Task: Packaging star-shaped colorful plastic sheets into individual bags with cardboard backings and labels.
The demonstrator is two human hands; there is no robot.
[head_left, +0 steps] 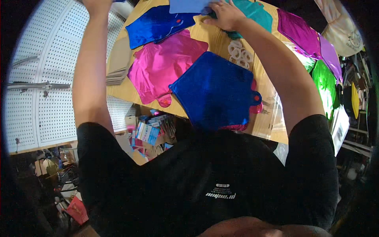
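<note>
Right hand spread flat, pinning the teal foil balloon at the far edge of the wooden table, likely to stop it sliding. Left hand mostly out of frame; grip unreadable. Blue foil balloon lies nearest, overlapping the pink one.

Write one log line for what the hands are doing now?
right hand: flat on teal foil balloon | left hand: raised at frame edge, grip unclear | table: foil balloons
</note>
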